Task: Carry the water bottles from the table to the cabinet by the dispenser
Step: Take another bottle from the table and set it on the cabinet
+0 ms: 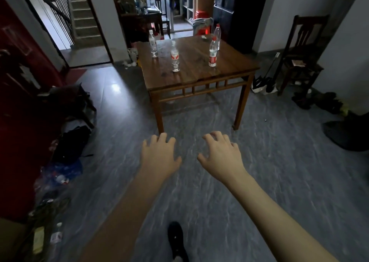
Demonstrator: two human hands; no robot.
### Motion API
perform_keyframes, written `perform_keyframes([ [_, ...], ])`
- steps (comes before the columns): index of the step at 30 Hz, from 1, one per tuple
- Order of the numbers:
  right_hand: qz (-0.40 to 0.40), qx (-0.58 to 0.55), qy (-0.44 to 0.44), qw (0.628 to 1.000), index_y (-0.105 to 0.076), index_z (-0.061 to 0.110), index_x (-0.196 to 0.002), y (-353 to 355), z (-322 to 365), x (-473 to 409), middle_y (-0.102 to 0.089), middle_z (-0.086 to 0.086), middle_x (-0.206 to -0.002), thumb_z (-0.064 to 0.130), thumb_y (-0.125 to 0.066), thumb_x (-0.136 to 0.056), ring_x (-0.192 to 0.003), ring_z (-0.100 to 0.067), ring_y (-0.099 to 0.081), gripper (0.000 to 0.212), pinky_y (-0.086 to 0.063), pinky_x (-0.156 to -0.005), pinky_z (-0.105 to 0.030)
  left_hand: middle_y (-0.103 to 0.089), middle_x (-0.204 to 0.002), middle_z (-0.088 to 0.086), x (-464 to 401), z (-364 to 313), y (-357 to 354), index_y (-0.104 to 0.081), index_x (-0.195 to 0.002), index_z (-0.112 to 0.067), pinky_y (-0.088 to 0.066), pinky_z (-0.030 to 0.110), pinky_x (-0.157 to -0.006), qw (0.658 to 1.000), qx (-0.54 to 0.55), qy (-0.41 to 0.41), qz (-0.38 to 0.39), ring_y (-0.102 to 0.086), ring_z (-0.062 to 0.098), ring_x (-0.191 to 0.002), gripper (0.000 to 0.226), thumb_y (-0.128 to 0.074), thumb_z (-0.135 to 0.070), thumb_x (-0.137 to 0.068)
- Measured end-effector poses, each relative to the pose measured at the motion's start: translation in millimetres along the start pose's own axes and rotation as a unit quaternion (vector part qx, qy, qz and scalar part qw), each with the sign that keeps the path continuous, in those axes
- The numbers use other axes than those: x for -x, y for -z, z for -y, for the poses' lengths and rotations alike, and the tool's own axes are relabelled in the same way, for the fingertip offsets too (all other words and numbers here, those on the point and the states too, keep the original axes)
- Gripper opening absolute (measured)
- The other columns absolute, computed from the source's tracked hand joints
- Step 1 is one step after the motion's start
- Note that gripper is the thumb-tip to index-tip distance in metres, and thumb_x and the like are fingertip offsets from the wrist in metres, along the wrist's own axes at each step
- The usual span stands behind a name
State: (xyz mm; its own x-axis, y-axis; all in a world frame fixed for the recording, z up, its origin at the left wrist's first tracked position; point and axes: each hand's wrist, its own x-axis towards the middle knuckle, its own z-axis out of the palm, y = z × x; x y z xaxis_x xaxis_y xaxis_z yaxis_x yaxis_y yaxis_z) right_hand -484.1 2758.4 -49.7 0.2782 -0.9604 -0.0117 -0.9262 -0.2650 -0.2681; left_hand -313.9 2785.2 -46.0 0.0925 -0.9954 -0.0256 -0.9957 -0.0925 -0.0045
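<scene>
Grey tiled floor (259, 181), open between the person and the wooden counter (199, 76). Dark chair (303, 48) against the wall, right of the counter; doorway and staircase off its far left.

Counter carries four water bottles, all upright, well apart. Nearest its front edge: a red-labelled bottle (175, 59), left of centre. Right of that, a red-capped bottle (213, 52), with another bottle (217, 35) just behind it toward the far right corner. Fourth bottle (153, 44) stands at the far left edge.

Both arms stretched out low, short of the counter. Left hand (159, 154) and right hand (221, 154): grip released on each, fingers spread and slightly bent, nothing held. One dark shoe (175, 239) on the floor below.

Step, as judged: approach, none collected yet. Next move calls for closing on the counter's front edge and taking the two nearest bottles, one per hand, round the body. Cabinet and dispenser not identifiable here.
</scene>
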Motion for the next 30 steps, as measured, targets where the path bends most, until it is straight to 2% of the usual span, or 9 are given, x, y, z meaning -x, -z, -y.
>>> perform_keyframes([
  [5, 0.0, 0.012, 0.007, 1.0, -0.044, 0.024, -0.142, -7.4, 14.7, -94.1, -0.04, -0.004, -0.15, 0.046, -0.054, -0.092, -0.136, -0.026, -0.039, 0.055, -0.037, -0.106, -0.047, -0.029, -0.159, 0.0, -86.2, 32.5, -3.6, -0.043, -0.141, -0.029, -0.032, 0.044, -0.109, 0.999, 0.023, 0.004, -0.028, -0.037, 0.025, -0.139, 0.057, -0.055, -0.053, -0.091],
  [9, 0.008, 0.023, 0.009, 1.0, -0.044, 0.023, -0.142, -8.2, 32.6, -169.1, -0.038, -0.004, -0.152, 0.046, -0.052, -0.093, -0.137, -0.027, -0.038, 0.054, -0.036, -0.107, -0.047, -0.034, -0.154, 0.0, -157.1, 60.4, 1.9, -0.045, -0.138, -0.028, -0.034, 0.046, -0.108, 0.999, 0.035, 0.002, -0.041, -0.039, 0.025, -0.135, 0.055, -0.056, -0.051, -0.089],
  [17, 0.019, 0.032, -0.006, 0.999, -0.044, 0.026, -0.141, -9.6, 43.5, -276.9, -0.038, -0.001, -0.152, 0.049, -0.052, -0.093, -0.137, -0.024, -0.038, 0.054, -0.036, -0.107, -0.047, -0.037, -0.15, 0.001, -266.0, 92.5, 1.4, -0.044, -0.141, -0.026, -0.034, 0.046, -0.107, 0.999, 0.044, -0.019, -0.019, -0.039, 0.027, -0.134, 0.057, -0.054, -0.052, -0.091],
  [30, 0.006, 0.011, -0.009, 1.0, -0.044, 0.027, -0.14, 3.5, -6.8, -459.3, -0.04, 0.0, -0.147, 0.047, -0.053, -0.092, -0.135, -0.024, -0.039, 0.052, -0.037, -0.107, -0.047, -0.045, -0.14, 0.0, -454.7, 85.9, 3.2, -0.048, -0.136, -0.025, -0.037, 0.041, -0.101, 0.998, 0.063, -0.023, -0.017, -0.043, 0.024, -0.127, 0.049, -0.054, -0.049, -0.093],
])
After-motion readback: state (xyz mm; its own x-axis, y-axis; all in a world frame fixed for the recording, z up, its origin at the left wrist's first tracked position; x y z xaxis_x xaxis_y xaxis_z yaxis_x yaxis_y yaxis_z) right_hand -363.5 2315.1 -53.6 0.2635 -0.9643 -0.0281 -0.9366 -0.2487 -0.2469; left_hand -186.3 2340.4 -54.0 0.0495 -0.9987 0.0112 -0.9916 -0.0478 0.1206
